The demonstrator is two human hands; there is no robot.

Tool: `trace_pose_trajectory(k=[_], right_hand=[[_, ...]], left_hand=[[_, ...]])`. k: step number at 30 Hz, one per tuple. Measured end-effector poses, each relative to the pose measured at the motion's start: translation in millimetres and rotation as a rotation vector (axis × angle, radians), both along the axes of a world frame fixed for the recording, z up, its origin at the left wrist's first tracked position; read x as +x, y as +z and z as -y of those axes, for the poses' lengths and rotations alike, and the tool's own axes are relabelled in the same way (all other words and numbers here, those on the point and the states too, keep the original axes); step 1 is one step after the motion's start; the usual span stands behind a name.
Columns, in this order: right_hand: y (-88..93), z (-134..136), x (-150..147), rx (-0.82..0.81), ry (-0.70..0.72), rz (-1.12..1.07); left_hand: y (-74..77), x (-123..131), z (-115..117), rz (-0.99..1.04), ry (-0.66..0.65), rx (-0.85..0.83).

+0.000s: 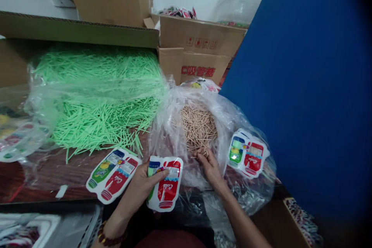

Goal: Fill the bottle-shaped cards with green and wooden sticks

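Observation:
My left hand [145, 180] grips a soda-bottle-shaped candy pouch [170, 184] with a red Cola half and a green half, its thumb across the front. My right hand [209, 164] is at the near edge of a heap of thin brown sticks [199, 126] in a clear plastic bag [165, 124], its fingers closed around a few of them. To the left of my left hand lies another pouch of the same print [114, 174]. A small stack of such pouches [247, 154] rests on the plastic to the right of my right hand.
A big pile of green sticks [107, 120] spills from clear plastic at the left. Cardboard boxes [200, 38] stand behind. A blue panel [305, 85] borders the right side. Below left sits a white tray [52, 224]; a carton of small packets [302, 217] is at lower right.

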State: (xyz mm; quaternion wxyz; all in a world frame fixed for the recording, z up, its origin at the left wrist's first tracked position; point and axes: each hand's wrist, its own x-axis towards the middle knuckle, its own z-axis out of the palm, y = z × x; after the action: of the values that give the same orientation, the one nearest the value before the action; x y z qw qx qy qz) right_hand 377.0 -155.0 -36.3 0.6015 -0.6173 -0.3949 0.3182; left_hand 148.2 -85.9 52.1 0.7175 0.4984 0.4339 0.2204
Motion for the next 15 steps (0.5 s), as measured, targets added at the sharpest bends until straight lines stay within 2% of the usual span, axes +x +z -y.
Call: trace_pose_trajectory(k=[6,9,12,15], right_hand=[[-3.1,1,-2,0.005,0.0,0.034],[2.7,0,0,0.009,-0.07,-0.006],[18.4,-5,7,0.055,-0.181,-0.187],[37.9,-13,11,0.177,-0.208,-0.524]], left_hand=[[-1.4,0,2,0.006,0.003,0.007],[-2.9,-3,3,0.009,0.001,-0.002],[-1.4,-2,2,0.022,-0.026,-0.004],[1.0,3,2,0.036,-0.085,-0.019]])
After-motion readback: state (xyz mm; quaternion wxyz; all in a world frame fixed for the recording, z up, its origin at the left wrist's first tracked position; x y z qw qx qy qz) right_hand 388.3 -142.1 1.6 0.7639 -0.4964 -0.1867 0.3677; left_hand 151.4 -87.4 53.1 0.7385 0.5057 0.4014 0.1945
